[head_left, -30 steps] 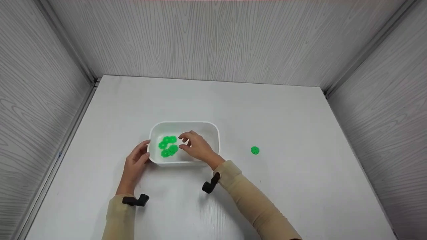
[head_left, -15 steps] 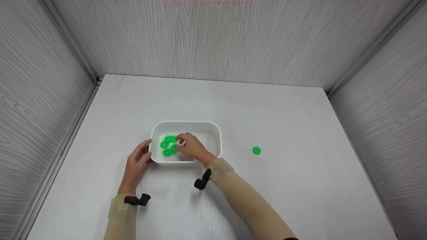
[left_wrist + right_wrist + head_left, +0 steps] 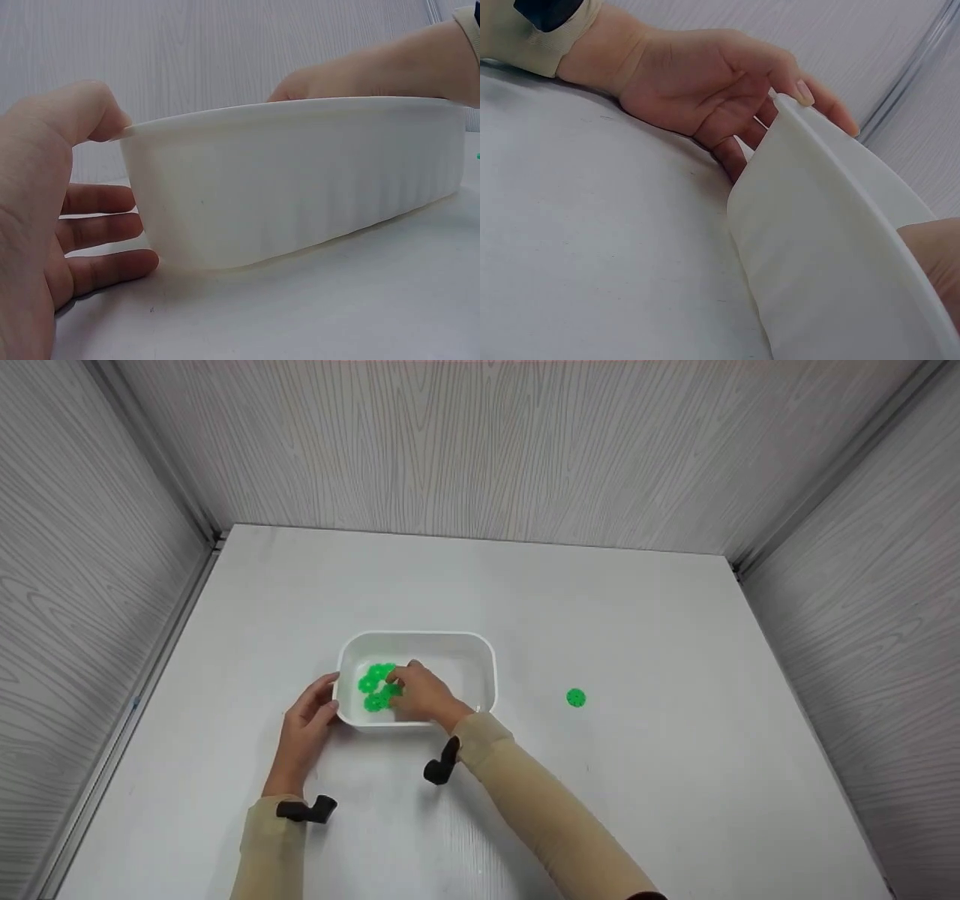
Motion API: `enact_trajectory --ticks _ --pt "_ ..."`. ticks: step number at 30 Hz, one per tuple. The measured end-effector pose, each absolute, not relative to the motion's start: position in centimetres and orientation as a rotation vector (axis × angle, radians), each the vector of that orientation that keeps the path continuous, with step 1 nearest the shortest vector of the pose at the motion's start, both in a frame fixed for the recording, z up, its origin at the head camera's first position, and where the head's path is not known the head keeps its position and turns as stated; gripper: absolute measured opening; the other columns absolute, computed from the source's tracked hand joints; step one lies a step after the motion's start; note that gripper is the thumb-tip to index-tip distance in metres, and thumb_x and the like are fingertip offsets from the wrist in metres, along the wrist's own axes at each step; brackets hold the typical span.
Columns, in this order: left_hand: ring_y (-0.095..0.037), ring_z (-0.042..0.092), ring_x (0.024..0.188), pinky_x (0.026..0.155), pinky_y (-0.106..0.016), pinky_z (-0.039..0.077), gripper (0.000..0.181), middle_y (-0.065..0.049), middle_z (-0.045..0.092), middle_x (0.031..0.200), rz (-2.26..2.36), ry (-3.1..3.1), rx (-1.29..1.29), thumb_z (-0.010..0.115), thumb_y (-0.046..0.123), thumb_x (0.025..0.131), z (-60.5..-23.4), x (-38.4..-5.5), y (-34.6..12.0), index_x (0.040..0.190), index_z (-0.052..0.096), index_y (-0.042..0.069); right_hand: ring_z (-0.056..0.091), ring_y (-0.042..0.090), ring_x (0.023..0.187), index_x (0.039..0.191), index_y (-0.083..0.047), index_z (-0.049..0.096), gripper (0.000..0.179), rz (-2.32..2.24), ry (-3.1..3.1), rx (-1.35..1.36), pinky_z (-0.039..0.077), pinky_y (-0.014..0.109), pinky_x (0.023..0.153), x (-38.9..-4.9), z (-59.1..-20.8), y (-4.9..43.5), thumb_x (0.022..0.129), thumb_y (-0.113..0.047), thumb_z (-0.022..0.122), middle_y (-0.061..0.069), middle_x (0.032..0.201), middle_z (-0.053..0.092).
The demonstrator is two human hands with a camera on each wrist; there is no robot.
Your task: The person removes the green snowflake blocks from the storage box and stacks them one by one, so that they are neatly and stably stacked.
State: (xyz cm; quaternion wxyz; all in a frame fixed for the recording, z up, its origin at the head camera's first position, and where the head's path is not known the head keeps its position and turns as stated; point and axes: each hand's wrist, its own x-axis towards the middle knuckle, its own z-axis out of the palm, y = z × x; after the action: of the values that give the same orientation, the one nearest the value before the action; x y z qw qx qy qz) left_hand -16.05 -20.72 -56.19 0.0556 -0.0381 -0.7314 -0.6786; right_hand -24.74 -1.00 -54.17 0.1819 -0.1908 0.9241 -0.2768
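Green notched discs (image 3: 368, 684): in white tub (image 3: 470, 666), by its left edge.
Disc pick: seemingly in hand; calls for a clean pinch.
Right hand (image 3: 424, 694): fingers bent at discs, grip hidden.
Left hand (image 3: 301, 729): holding tub's left edge.

From the head, one view faces forward and down, well back, over most of the table (image 3: 675, 780). The left wrist's sits low beside the tub (image 3: 465, 660), facing the back wall (image 3: 480, 450); the right wrist's, tilted, also close, faces the left hand (image 3: 304, 727). Both share the tub's near side.
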Motion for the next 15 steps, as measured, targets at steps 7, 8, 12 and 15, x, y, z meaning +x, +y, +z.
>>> enact_trajectory --ticks 7,8,12,15 --pt "-0.041 0.047 0.112 0.082 -0.023 0.049 0.041 -0.026 0.049 0.127 -2.071 -2.212 -0.114 0.05 0.005 0.095 -56.18 -16.04 -20.76 0.136 0.045 0.001 0.052 0.011 0.089 0.118 -0.018 0.063 0.036 -0.755 2.609 -0.492 0.045 0.027 0.08 -24.76 -54.21 -1.31 0.082 -0.021 0.069 -0.002 0.101 0.05" --pt "-0.041 0.047 0.112 0.082 -0.023 0.049 0.041 -0.026 0.049 0.127 -2.077 -2.208 -0.115 0.05 0.005 0.095 -56.19 -16.04 -20.76 0.136 0.045 0.001 0.052 0.011 0.089 0.118 -0.018 0.063 0.036 -0.749 2.608 -0.49 0.045 0.027 0.08 -24.77 -54.22 -1.34 0.082 -0.02 0.069 -0.001 0.101 0.05" --pt "-0.041 0.047 0.112 0.082 -0.024 0.049 0.041 -0.026 0.049 0.127 -2.088 -2.203 -0.115 0.05 0.006 0.095 -56.19 -16.03 -20.73 0.135 0.045 0.001 0.051 0.011 0.089 0.117 -0.019 0.063 0.036 -0.741 2.592 -0.46 0.045 0.027 0.081 -24.79 -54.27 -1.41 0.082 -0.02 0.07 -0.002 0.103 0.049" --pt "-0.041 0.047 0.111 0.082 -0.023 0.048 0.041 -0.025 0.049 0.127 -2.089 -2.203 -0.127 0.05 0.007 0.096 -56.18 -16.04 -20.72 0.136 0.045 0.002 0.051 0.011 0.089 0.116 -0.019 0.062 0.035 -0.738 2.594 -0.462 0.045 0.028 0.081 -24.85 -54.43 -1.33 0.082 -0.021 0.07 -0.002 0.103 0.048"
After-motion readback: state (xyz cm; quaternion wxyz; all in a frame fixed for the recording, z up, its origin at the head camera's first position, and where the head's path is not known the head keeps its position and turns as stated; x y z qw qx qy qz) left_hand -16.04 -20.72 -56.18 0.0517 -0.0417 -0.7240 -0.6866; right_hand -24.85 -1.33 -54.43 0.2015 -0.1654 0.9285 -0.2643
